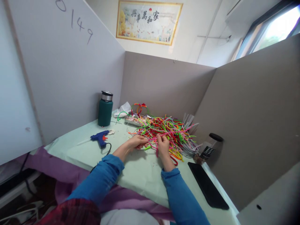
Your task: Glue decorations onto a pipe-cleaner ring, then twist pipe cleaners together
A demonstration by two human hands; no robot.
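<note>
A pink pipe cleaner stretches between my two hands, its long end running off to the right over the pile. My left hand pinches it near one end, and my right hand is closed on it a little further along. Just beyond my hands lies a large tangled heap of pipe cleaners in red, green, yellow, orange and grey. A yellow pipe cleaner and other loose ones lie right beside my right hand.
A blue glue gun with a black cord lies left of my left hand. Behind it stands a green bottle. A metal tray sits at the back. To the right are a black phone and a clear container. Grey partitions enclose the table.
</note>
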